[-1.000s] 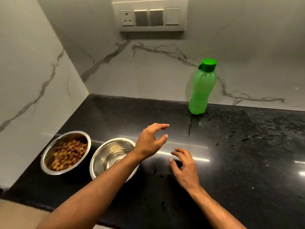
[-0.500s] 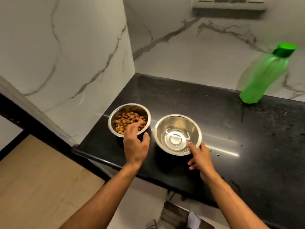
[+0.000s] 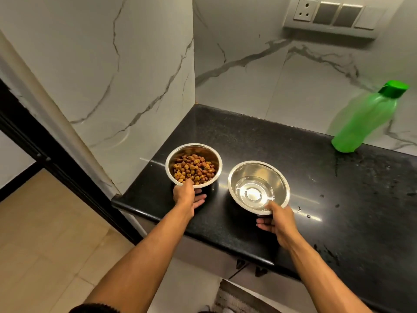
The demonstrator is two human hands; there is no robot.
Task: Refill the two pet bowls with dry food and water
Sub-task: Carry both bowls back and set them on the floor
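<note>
my left hand [image 3: 187, 195] grips near rim of food bowl [image 3: 193, 165], thumb over edge, fingers under. my right hand [image 3: 278, 221] pinches near rim of water bowl [image 3: 258, 187] same way. both bowls at counter [image 3: 248, 141] front corner, side by side, apart; may be slightly lifted, hard to tell. kibble [image 3: 194, 169] fills left bowl; water in right bowl looks shallow. green bottle [image 3: 365, 118] capped, well apart by back wall. filling seems done; carrying bowls off probably left.

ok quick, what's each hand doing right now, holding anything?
Left hand: grips the near rim of the kibble bowl.
Right hand: grips the near rim of the water bowl.
</note>
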